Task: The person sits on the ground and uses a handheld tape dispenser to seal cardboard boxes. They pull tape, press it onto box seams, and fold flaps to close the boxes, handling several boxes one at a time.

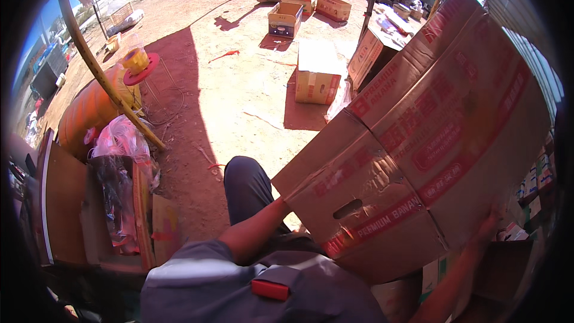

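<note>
A large brown cardboard box (382, 185) with red print, folded flat or nearly so, leans across the right half of the view. Creases divide its panels, and an oval handle hole (348, 209) shows in the lower one. My right hand (490, 225) grips its lower right edge, with the fingertips partly in shadow. My left forearm (257, 230) reaches up to the box's left edge. Behind the cardboard my left hand is hidden, so its fingers do not show. My bent left knee (248, 182) is just beyond that forearm.
At the left stand an open carton with plastic wrap (116, 203), a slanting yellow pole (98, 75) and a red spool with yellow tape (140, 67). Ahead on the sunlit dirt sit a carton (317, 81) and an open box (284, 21). Small packages (529, 185) lie at right.
</note>
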{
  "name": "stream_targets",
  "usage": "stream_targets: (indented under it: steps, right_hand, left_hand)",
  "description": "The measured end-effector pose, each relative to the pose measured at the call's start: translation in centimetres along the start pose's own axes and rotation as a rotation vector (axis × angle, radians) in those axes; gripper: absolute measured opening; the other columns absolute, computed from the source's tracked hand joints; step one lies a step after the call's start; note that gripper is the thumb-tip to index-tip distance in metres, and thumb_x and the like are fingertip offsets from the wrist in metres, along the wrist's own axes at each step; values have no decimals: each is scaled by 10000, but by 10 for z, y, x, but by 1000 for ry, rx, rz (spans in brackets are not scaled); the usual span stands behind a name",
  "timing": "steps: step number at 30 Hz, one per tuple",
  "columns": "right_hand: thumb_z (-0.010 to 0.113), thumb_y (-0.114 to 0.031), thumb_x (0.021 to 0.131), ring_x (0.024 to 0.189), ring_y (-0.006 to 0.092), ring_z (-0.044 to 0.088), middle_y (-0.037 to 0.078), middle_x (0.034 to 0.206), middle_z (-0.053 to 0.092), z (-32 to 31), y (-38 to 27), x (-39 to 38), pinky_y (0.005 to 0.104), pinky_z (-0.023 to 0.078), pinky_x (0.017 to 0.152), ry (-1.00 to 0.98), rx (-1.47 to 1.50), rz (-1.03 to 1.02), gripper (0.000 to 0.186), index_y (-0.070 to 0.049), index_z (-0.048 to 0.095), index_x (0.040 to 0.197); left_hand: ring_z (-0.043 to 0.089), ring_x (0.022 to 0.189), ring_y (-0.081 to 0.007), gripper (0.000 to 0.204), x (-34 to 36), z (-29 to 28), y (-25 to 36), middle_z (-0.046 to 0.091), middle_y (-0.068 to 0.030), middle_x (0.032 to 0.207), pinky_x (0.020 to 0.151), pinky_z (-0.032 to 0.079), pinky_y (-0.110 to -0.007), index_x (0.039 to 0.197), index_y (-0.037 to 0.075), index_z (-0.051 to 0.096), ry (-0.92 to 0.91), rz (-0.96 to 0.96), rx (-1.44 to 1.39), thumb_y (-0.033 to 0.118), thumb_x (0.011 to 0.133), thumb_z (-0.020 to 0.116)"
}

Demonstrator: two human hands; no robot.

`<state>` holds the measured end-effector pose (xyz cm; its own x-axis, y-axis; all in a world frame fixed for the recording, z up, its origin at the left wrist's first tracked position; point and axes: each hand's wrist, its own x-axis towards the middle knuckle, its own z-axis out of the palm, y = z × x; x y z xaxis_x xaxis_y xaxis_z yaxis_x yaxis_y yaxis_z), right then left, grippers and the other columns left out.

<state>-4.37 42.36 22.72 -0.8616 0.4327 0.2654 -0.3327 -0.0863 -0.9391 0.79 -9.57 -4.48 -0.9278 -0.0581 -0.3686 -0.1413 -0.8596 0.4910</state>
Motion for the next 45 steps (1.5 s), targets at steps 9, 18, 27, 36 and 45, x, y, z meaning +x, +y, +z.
stream_targets:
  steps: [9,18,27,36,45]
  right_hand:
    - [633,-365,1018,1073,224,669,142,1220,691,228,-111,-19,381,513,958,-489,-647,-596,511,33,601,1337]
    - [619,-219,948,885,407,707,190,866,719,367,178,-111,508,554,776,-1382,-1007,-639,149,-87,671,995]
    - [723,-18,733,1313,351,502,114,1268,597,225,342,-176,527,399,1015,-966,-858,-617,423,-130,650,1134]
    - [759,-61,764,998,351,549,92,970,577,203,318,-161,457,476,894,-605,-902,-560,289,-141,645,1016]
    - [795,-46,729,1135,396,513,149,1166,552,205,306,-156,492,464,998,-810,-917,-576,440,-109,623,1128]
  left_hand:
    - [691,997,-181,397,-69,-12,83,704,-60,1127,920,556,-343,1252,45,622,274,569,54,395,1089,531]
    - [650,1115,-181,486,-177,0,148,646,-85,1278,985,529,-338,1454,45,475,375,1079,535,250,1043,635]
    - [590,1257,-338,651,-98,-17,157,556,-243,1422,1077,455,-398,1565,131,404,303,965,1517,136,979,688]
    - [540,1257,-401,594,15,-57,120,616,-238,1191,1122,350,-487,1198,275,774,-326,244,2238,699,782,754]
    - [663,1116,-236,679,27,-62,126,690,-144,1184,981,515,-348,1270,69,717,-72,-68,1741,376,712,951]
